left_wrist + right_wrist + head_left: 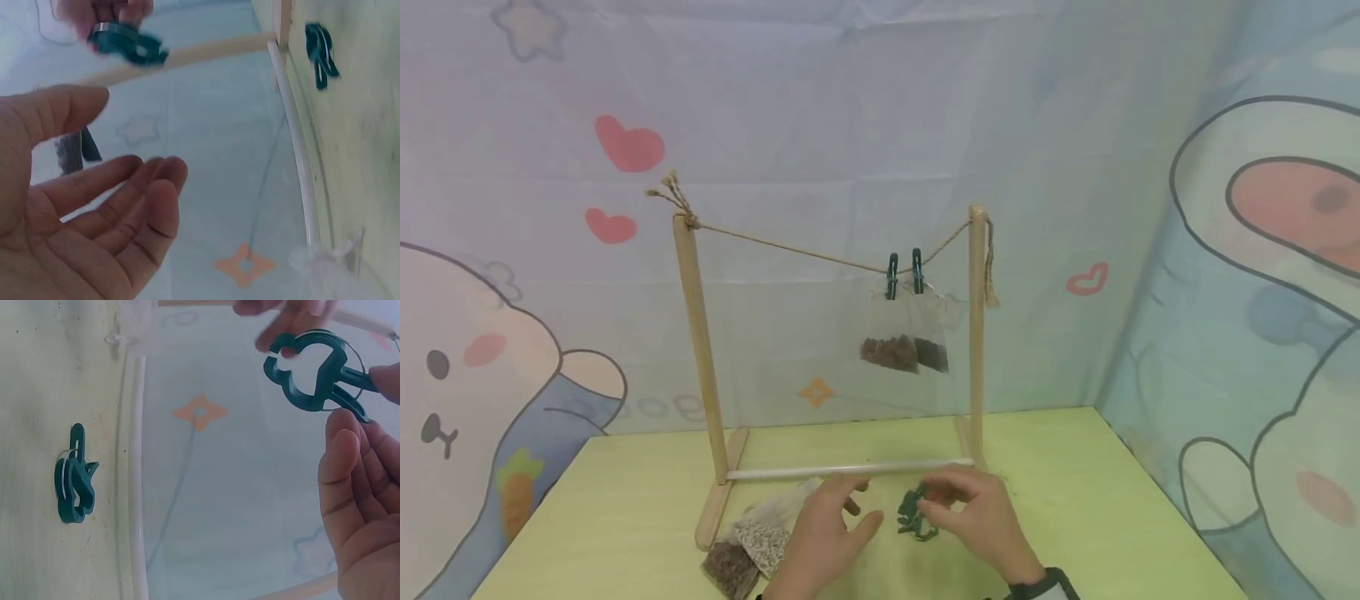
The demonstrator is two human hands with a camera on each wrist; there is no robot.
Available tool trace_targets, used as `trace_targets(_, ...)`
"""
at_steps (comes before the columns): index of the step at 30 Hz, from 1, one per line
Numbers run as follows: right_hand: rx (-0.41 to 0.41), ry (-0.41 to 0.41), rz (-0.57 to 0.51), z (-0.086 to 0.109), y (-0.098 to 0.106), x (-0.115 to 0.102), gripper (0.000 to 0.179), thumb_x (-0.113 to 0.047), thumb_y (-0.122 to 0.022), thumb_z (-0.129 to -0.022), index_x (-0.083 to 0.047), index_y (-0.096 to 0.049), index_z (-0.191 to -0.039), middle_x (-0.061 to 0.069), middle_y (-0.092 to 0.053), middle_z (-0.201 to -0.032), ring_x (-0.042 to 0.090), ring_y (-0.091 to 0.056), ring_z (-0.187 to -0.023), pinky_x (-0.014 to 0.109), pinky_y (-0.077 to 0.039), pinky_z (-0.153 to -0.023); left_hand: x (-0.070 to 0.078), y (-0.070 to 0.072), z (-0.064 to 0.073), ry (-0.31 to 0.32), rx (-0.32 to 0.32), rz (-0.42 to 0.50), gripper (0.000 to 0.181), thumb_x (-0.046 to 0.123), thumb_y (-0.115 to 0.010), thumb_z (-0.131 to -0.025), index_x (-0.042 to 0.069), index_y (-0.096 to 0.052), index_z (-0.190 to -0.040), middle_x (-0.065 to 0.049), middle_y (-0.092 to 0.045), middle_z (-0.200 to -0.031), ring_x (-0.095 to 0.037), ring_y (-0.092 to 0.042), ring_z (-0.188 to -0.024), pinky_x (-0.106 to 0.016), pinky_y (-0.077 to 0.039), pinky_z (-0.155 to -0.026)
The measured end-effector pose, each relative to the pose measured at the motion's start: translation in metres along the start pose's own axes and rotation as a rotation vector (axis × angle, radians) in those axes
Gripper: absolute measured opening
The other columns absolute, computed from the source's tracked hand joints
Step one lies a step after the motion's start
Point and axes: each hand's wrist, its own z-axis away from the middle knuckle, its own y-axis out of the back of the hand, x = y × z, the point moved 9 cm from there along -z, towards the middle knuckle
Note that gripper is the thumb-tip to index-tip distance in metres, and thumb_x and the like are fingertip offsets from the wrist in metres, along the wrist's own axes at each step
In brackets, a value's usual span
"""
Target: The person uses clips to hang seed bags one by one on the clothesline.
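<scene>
In the right wrist view, my right hand (369, 469) pinches a green spring clip (312, 375) by its two handles, between thumb and fingertips. A thin wire loops round that clip's body. Another green clip (75, 481) lies on the table. My left hand (827, 529) faces the right one, thumb and fingers loosely bent with nothing between them. Beside it on the table lie a clear bag of pale grains (763, 542) and a bag of brown bits (730, 568), partly overlapping. From the head camera, the two loose clips overlap near the right fingertips.
Behind the hands stands a wooden frame, with a left post (700, 342), a right post (976, 333) and a white rod (850, 469) low across. A sagging rope (790, 247) joins the tops. Two clips (892, 277) hold bags (889, 353) on it. Printed cloth hangs behind.
</scene>
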Motion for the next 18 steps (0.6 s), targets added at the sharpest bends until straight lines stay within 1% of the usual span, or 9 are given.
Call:
trace_targets(3,0.024,-0.046,0.042,0.000,0.004,0.005,0.017,-0.003,-0.083,-0.085,-0.006,-0.078,-0.100,0.006,-0.076,-0.087,0.003,-0.067,-0.076,0.027,-0.059,-0.066,-0.019,0.017,-0.001,0.048,0.072,-0.045,0.040,0.021,-0.075,-0.095,0.001,-0.067,-0.129,-0.016,-0.067,-0.121,-0.018,-0.065,-0.083,-0.026,-0.051,-0.061)
trace_targets(6,0.028,-0.103,0.051,0.001,0.006,0.011,0.013,-0.006,-0.083,-0.085,-0.005,-0.079,-0.098,0.006,-0.077,-0.089,0.002,-0.068,-0.077,0.025,-0.059,-0.067,-0.039,0.030,-0.002,0.072,0.145,-0.091,0.038,0.014,-0.074,-0.095,-0.005,-0.067,-0.127,-0.019,-0.067,-0.119,-0.011,-0.060,-0.071,-0.024,-0.048,-0.057)
trace_targets(8,0.021,-0.126,0.034,0.003,0.006,0.014,0.010,-0.006,-0.083,-0.086,-0.004,-0.080,-0.096,0.008,-0.077,-0.089,0.003,-0.068,-0.075,0.026,-0.060,-0.065,-0.052,0.036,-0.002,0.096,0.174,-0.117,0.038,0.011,-0.073,-0.095,-0.008,-0.066,-0.127,-0.021,-0.067,-0.118,-0.007,-0.056,-0.066,-0.023,-0.047,-0.055)
trace_targets(11,-0.005,-0.142,-0.009,0.003,0.005,0.018,0.008,-0.006,-0.081,-0.088,-0.002,-0.080,-0.095,0.010,-0.076,-0.087,0.004,-0.068,-0.070,0.027,-0.060,-0.060,-0.071,0.038,-0.003,0.146,0.192,-0.144,0.038,0.008,-0.072,-0.095,-0.011,-0.065,-0.127,-0.025,-0.065,-0.121,-0.009,-0.055,-0.064,-0.027,-0.048,-0.055)
trace_targets(13,-0.025,-0.146,-0.027,0.003,0.003,0.021,0.007,-0.006,-0.080,-0.090,-0.001,-0.080,-0.095,0.011,-0.075,-0.085,0.005,-0.067,-0.067,0.028,-0.059,-0.058,-0.081,0.038,-0.004,0.171,0.193,-0.165,0.039,0.008,-0.072,-0.095,-0.012,-0.064,-0.127,-0.027,-0.064,-0.124,-0.016,-0.062,-0.070,-0.033,-0.054,-0.061)
trace_targets(15,-0.045,-0.151,-0.037,0.003,0.001,0.023,0.008,-0.007,-0.079,-0.091,0.000,-0.080,-0.095,0.010,-0.075,-0.084,0.007,-0.068,-0.065,0.028,-0.059,-0.058,-0.088,0.038,-0.006,0.187,0.186,-0.183,0.040,0.009,-0.071,-0.095,-0.013,-0.063,-0.127,-0.030,-0.062,-0.126,-0.029,-0.069,-0.082,-0.044,-0.059,-0.071)
trace_targets(16,-0.054,-0.158,-0.041,0.004,0.000,0.023,0.008,-0.007,-0.078,-0.091,0.000,-0.080,-0.095,0.010,-0.075,-0.084,0.008,-0.068,-0.065,0.028,-0.059,-0.058,-0.091,0.037,-0.006,0.194,0.179,-0.192,0.040,0.009,-0.071,-0.095,-0.013,-0.063,-0.128,-0.031,-0.062,-0.127,-0.036,-0.070,-0.090,-0.050,-0.059,-0.077)
trace_targets(18,-0.069,-0.165,-0.035,0.005,-0.001,0.025,0.009,-0.008,-0.077,-0.092,0.000,-0.080,-0.095,0.009,-0.075,-0.083,0.010,-0.069,-0.065,0.028,-0.059,-0.058,-0.097,0.034,-0.007,0.219,0.161,-0.212,0.042,0.011,-0.071,-0.096,-0.013,-0.062,-0.129,-0.033,-0.061,-0.129,-0.046,-0.067,-0.107,-0.059,-0.056,-0.089)
